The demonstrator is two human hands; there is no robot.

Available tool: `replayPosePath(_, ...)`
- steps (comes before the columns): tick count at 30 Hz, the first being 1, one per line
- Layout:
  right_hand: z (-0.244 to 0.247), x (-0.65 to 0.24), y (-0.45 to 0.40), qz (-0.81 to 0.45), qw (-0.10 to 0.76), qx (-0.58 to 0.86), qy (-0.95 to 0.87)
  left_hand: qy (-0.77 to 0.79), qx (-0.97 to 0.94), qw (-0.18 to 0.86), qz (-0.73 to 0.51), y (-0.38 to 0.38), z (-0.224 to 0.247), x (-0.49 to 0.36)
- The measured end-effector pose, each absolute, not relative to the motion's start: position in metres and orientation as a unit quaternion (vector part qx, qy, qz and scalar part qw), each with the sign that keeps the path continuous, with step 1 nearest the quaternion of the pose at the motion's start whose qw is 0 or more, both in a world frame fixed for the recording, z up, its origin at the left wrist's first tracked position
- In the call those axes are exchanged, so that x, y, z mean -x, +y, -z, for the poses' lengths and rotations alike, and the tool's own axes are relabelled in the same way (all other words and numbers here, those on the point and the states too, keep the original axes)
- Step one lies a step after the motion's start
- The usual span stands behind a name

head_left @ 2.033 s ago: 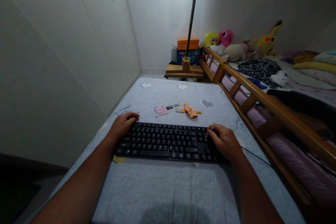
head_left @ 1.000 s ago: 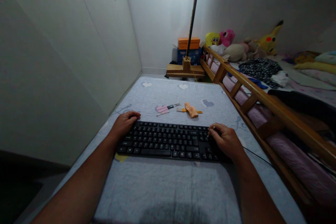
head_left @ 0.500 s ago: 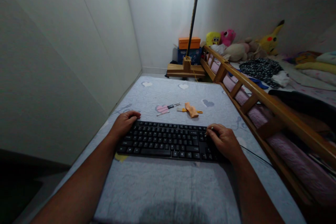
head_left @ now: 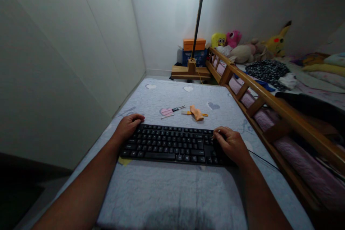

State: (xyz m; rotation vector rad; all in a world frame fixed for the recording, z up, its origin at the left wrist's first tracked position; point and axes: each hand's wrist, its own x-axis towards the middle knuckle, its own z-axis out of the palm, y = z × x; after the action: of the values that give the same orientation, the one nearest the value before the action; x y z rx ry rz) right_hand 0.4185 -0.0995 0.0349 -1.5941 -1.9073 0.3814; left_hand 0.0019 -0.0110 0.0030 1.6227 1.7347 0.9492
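A black keyboard (head_left: 164, 143) lies across the patterned cover. My left hand (head_left: 129, 125) is closed on its upper left corner, with the thumb along the edge. Over the number keys at the other end, my right hand (head_left: 229, 142) pinches a thin cotton swab (head_left: 219, 131); only its pale tip and a short bit show. The fingers hide most of the number keys. Beyond the keyboard are a slim tool (head_left: 175, 109) with a dark section and metal tip, another cotton swab (head_left: 167, 116), and an orange cloth (head_left: 196, 113) lying over a yellow-handled brush (head_left: 205, 115).
The keyboard's cable (head_left: 262, 160) runs off to the right. A wooden bed rail (head_left: 250, 82) borders the right side, with plush toys and clothes behind it. White cabinet doors (head_left: 81, 43) stand at the left. A pole on a wooden base (head_left: 191, 72) stands at the far end.
My right hand has shifted very slightly to the right over the number keys, with the swab in its fingers. My left hand and the keyboard have stayed in place.
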Motion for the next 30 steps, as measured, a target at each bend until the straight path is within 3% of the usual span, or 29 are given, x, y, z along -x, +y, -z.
replayPosePath(30, -0.0347, -0.4177, -0.0996, -0.144, 0.305, 0.603, -0.723, 0.647, -0.612, 0.286, -0.353, -0.0116, -0.0037, -0.0026)
